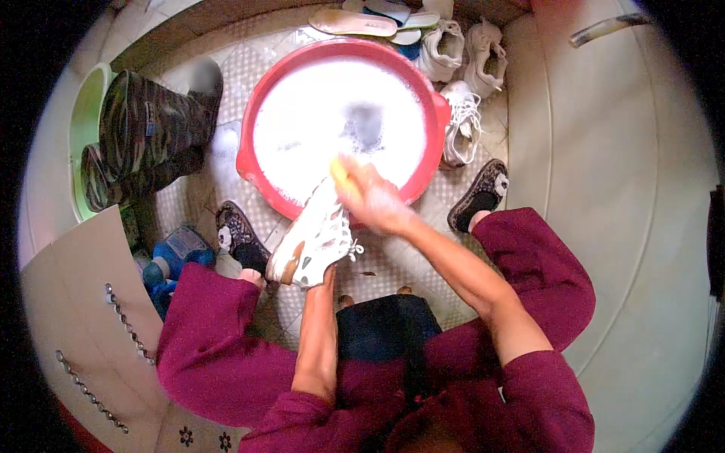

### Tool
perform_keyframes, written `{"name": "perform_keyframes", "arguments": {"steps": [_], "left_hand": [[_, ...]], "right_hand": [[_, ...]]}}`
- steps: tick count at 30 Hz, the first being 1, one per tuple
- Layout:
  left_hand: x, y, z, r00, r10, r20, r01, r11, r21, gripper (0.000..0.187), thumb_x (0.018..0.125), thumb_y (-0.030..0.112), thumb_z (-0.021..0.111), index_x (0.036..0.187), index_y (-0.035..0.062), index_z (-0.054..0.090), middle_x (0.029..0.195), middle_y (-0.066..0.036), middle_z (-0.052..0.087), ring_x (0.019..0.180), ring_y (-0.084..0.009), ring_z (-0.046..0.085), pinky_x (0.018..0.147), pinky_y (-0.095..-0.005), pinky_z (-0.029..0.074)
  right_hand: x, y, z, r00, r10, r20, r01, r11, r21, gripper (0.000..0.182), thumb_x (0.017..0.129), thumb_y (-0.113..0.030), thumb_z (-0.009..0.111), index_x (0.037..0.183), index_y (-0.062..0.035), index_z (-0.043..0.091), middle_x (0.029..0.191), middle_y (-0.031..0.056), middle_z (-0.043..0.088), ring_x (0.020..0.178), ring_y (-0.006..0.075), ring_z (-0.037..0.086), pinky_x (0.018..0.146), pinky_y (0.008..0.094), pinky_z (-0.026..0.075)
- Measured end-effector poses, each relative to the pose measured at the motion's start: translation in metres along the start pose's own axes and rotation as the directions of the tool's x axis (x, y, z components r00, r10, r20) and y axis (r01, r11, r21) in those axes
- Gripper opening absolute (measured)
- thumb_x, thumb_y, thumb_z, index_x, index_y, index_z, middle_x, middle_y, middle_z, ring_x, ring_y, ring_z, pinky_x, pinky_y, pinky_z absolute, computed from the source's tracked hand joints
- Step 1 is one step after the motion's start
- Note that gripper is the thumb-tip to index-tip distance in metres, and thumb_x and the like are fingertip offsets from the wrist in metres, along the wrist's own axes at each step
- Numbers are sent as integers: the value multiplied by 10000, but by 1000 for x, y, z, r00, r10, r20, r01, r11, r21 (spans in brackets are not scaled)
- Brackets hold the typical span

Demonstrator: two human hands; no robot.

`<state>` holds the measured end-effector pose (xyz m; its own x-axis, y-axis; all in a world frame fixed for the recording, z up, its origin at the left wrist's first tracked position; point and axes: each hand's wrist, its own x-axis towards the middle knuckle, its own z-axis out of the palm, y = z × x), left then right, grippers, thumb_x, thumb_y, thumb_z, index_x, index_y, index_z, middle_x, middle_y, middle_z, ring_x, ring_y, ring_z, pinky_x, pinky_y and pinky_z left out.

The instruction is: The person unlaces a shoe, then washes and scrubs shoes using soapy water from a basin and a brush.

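A white sneaker (308,234) with loose laces points up toward the red basin (253,162), its toe overlapping the near rim. My left hand (326,276) is pushed into the shoe's opening and holds it up; the fingers are hidden inside. Closed around a small yellow thing (343,181), my right hand (380,204) is at the sneaker's toe, smeared by motion. I cannot tell what kind of thing the yellow one is. White suds (325,106) fill the basin, with a darker patch of water near the middle.
More white sneakers (462,124) stand right of the basin, and insoles (353,23) lie behind it. At left are camouflage boots (143,124) against a green tub (81,143). Blue bottles (181,245) stand near my left knee, beside a cabinet panel (91,302). A pale wall (604,189) bounds the right.
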<state>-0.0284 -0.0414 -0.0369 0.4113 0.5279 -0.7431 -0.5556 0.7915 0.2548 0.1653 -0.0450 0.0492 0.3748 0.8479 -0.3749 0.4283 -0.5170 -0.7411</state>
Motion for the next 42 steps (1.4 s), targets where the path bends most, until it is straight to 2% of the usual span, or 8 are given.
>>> {"name": "perform_keyframes", "arguments": {"steps": [16, 17, 20, 24, 27, 35, 38, 42], "left_hand": [[-2, 11, 0, 1000, 19, -21, -17, 995, 98, 322, 858, 175, 377, 1123, 4, 441, 1027, -98, 515, 879, -170, 524, 743, -277, 448], [-7, 13, -2, 1000, 6, -27, -3, 994, 111, 321, 858, 174, 377, 1122, 4, 442, 1024, -97, 516, 877, -169, 524, 741, -277, 448], [-4, 14, 2, 1000, 7, -23, -4, 992, 130, 318, 858, 173, 378, 1119, 4, 444, 1017, -96, 518, 870, -167, 526, 735, -275, 450], [-5, 18, 3, 999, 4, -41, 2, 988, 154, 314, 859, 172, 379, 1114, 3, 446, 1008, -94, 521, 860, -164, 528, 728, -272, 451], [-1, 18, 4, 999, -5, -35, 10, 987, 161, 311, 859, 171, 379, 1111, 3, 448, 1001, -93, 523, 853, -162, 530, 722, -270, 453], [4, 19, 7, 1000, -8, -13, 10, 982, 186, 303, 860, 168, 381, 1103, 1, 452, 983, -90, 529, 835, -157, 535, 706, -265, 456], [7, 20, 12, 1000, -10, -5, 11, 981, 194, 300, 860, 166, 382, 1099, 1, 454, 976, -88, 531, 828, -155, 536, 700, -263, 458], [6, 17, 11, 1000, -17, -13, 19, 981, 195, 296, 861, 165, 383, 1095, 0, 456, 967, -86, 534, 818, -153, 539, 692, -261, 459]], "right_hand": [[12, 3, 7, 943, -322, -78, 320, 946, -42, 518, 797, -394, 446, 1228, -111, 396, 1089, 228, 511, 961, 365, 528, 814, 434, 442], [34, 8, -6, 959, 178, 221, -216, 963, 160, 585, 792, -387, 476, 1293, -104, 374, 1124, 225, 509, 970, 361, 522, 874, 402, 403], [63, 76, 20, 985, -131, 113, 150, 970, -189, 526, 787, -396, 473, 1253, -155, 429, 1032, 210, 557, 901, 351, 560, 779, 433, 442], [86, 90, -7, 956, 120, -267, -187, 952, -241, 444, 772, -369, 504, 1187, -214, 477, 1008, 206, 539, 876, 331, 562, 761, 410, 455], [99, 121, 28, 995, 92, -42, -47, 783, 620, 389, 769, -245, 567, 1120, -81, 529, 969, 128, 599, 878, 209, 577, 768, 338, 471], [5, -4, 30, 882, -440, -169, 425, 897, -118, 385, 811, -292, 478, 1172, -159, 475, 1096, 197, 490, 946, 376, 535, 742, 477, 472], [54, -10, -19, 956, 208, 208, -210, 978, -14, 529, 774, -384, 526, 1239, -151, 434, 1063, 240, 515, 992, 348, 518, 846, 402, 421], [7, -27, -12, 987, -47, 156, 41, 998, 39, 490, 789, -376, 484, 1217, -141, 450, 1008, 252, 530, 1000, 339, 513, 830, 411, 412]]}}
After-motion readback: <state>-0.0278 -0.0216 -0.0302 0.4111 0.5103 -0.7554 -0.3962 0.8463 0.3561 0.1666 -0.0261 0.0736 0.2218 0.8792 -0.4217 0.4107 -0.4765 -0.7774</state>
